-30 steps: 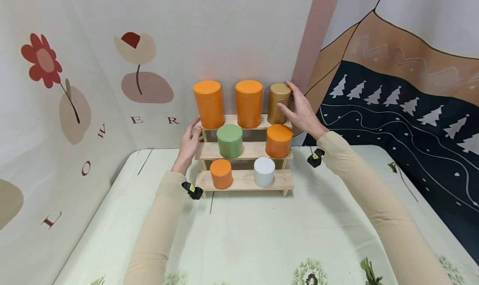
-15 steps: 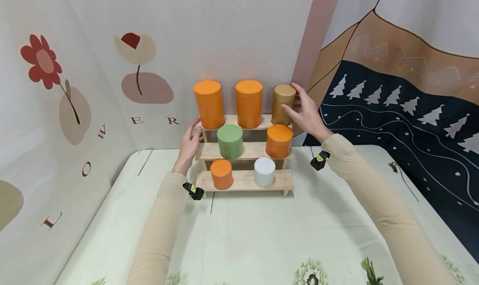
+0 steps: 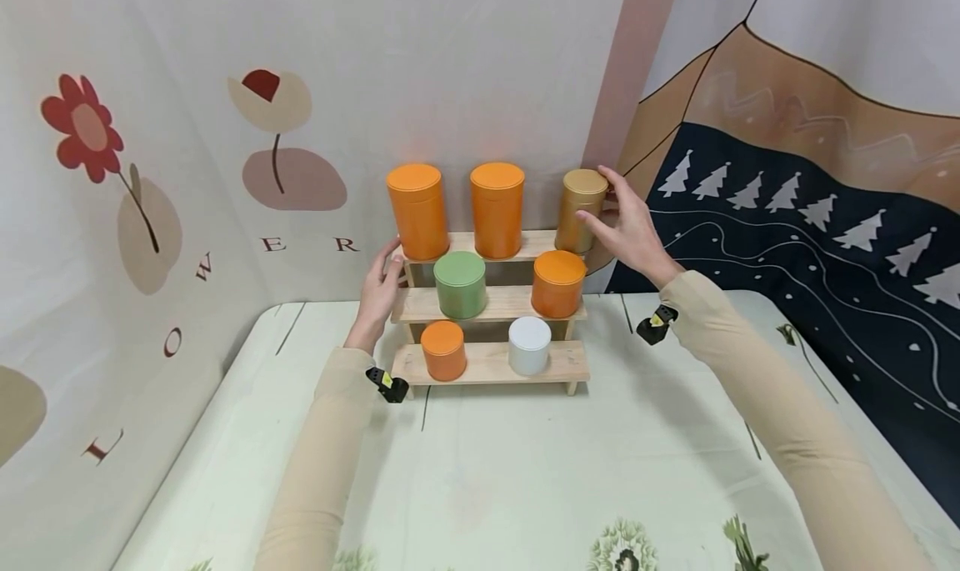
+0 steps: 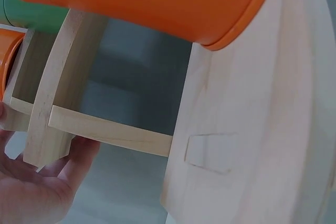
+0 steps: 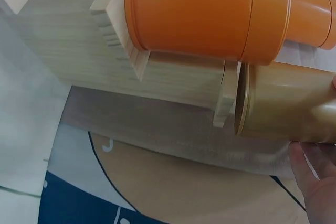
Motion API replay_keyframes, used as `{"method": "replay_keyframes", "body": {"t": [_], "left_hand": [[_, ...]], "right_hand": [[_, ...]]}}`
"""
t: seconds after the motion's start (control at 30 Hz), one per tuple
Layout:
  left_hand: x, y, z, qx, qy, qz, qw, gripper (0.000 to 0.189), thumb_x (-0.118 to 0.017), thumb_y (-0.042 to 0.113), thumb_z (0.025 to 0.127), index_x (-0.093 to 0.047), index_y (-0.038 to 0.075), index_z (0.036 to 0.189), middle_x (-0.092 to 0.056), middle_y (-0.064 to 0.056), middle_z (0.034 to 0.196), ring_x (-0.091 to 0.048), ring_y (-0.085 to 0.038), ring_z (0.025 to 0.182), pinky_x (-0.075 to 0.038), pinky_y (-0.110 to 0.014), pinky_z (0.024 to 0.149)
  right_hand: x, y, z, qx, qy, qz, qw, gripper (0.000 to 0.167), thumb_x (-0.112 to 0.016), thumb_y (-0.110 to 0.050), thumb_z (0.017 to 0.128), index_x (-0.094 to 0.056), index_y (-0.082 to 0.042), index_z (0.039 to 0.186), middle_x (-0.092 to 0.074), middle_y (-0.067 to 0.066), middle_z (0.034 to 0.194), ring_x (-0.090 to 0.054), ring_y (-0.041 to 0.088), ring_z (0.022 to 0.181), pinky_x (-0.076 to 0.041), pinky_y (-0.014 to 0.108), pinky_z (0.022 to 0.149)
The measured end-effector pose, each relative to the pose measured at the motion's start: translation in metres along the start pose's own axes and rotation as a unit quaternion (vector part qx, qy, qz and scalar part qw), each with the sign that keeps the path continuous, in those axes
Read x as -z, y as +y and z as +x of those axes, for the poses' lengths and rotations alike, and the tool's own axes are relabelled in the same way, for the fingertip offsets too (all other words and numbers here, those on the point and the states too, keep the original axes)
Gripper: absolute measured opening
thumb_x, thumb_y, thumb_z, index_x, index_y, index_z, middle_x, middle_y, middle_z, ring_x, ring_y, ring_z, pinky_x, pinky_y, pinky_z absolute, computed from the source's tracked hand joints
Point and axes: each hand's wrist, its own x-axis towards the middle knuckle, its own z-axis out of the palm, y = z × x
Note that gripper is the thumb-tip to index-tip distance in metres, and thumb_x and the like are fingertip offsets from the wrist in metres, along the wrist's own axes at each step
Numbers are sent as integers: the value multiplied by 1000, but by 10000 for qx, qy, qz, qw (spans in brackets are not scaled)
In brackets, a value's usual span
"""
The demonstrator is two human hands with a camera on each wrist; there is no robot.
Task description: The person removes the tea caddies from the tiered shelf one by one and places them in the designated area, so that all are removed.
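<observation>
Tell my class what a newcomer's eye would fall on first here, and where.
Probably the two tall orange canisters on the top tier of the wooden rack, bright against the pale backdrop. Next might come the gold canister at that tier's right end, held by the right hand. The red flower print also stands out, at the far left of the head view.

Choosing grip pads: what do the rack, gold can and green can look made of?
Rack: most likely pale wood, smooth and matte, perhaps unvarnished; faint grain shows in the wrist views.
Gold can: probably metal, satin finish, judging by the soft sheen and raised rim at its base; plastic not ruled out.
Green can: evenly coloured, low sheen; coated metal or plastic, can't tell.
</observation>
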Motion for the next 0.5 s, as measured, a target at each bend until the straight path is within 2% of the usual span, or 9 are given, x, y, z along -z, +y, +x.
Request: {"method": "replay_keyframes", "body": {"t": [0.23,0.5], "left_hand": [[0,0,0,74,-6,-23,10000,53,-37,49,102,-31,31,151,-29,-2,156,-35,-28,136,-25,-52,111],[0,0,-1,61,-22,-86,9999,53,-37,49,102,-31,31,151,-28,-2,156,-34,-29,137,-24,-52,111]], "right_hand": [[10,4,-5,-17,95,-55,9999,72,-68,-17,92,-27,-4,150,-43,22,139,-48,36,120,-45,50,97],[24,14,-15,-220,239,-268,9991,72,-67,-18,93,-26,-3,150,-43,23,139,-49,38,119,-46,53,95]]}}
